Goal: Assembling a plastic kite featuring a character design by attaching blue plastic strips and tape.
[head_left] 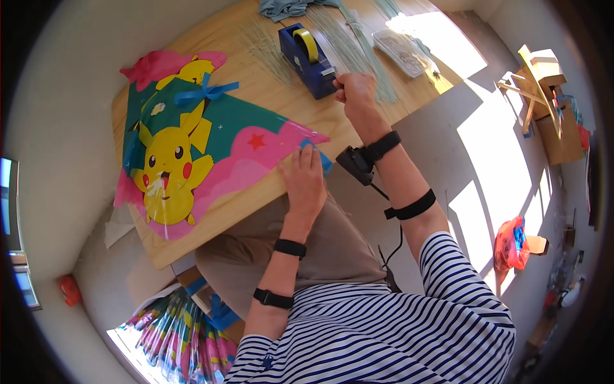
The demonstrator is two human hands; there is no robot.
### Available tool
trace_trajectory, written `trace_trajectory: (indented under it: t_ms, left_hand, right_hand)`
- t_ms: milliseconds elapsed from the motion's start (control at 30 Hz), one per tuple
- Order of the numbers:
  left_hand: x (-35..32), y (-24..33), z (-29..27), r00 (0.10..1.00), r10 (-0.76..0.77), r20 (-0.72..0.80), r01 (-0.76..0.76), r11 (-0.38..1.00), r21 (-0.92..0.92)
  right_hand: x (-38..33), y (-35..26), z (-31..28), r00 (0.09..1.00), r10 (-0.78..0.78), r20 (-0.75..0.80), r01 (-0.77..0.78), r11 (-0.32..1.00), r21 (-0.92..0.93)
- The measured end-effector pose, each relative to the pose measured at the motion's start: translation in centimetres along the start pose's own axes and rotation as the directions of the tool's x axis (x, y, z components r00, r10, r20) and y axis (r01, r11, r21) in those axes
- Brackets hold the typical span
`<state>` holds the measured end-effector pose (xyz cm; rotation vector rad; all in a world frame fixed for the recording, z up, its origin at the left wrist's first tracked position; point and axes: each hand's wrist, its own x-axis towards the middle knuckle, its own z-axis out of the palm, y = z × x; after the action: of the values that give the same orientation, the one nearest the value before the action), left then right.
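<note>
A colourful plastic kite (192, 144) with a yellow cartoon creature, green and pink fields and a blue ribbon bow lies flat on the wooden table (300, 115). My left hand (304, 179) presses flat on the kite's right tip, beside a small blue piece at the table's edge. My right hand (355, 93) reaches to the cutter end of a blue tape dispenser (307, 61) with a yellow roll, fingers pinched there; the tape itself is too thin to see.
Thin pale sticks (355, 45) are spread over the far table, with a clear tray (400, 51) and a grey-blue cloth (284, 8). More folded kites (185, 336) lie on the floor at lower left. A wooden stand (543, 83) and an orange bag (511, 243) sit right.
</note>
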<state>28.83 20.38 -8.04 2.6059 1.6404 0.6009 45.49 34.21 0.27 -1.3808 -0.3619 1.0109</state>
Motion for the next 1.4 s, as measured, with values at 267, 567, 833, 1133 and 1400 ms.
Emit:
trace_trajectory:
  t_ms: [267,567,833,1133,1400]
  left_hand:
    - [0.1,0.0,0.2,1.0,0.013,0.002,-0.013,1.0,0.006]
    - [0.1,0.1,-0.1,0.999,0.024,0.034,-0.025,0.999,0.035]
    - [0.0,-0.2,0.0,1.0,-0.011,0.008,0.011,1.0,0.02]
    - [0.1,0.0,-1.2,0.999,-0.043,0.017,0.043,0.999,-0.001]
    - [-0.1,0.2,-0.3,0.998,-0.066,-0.019,0.065,0.997,-0.051]
  right_hand:
    - [1.1,2.7,-0.5,0.995,0.103,-0.005,-0.102,0.987,0.123]
    - [4.0,6.1,-0.9,0.92,-0.383,-0.085,0.19,0.626,-0.756]
    - [1.6,3.6,-3.9,0.831,-0.238,0.503,0.523,0.645,-0.558]
    - [-2.9,-0.3,1.3,0.277,0.112,0.954,0.959,-0.095,-0.267]
    - [-2.8,2.5,4.9,-0.093,0.311,0.946,0.868,-0.44,0.23]
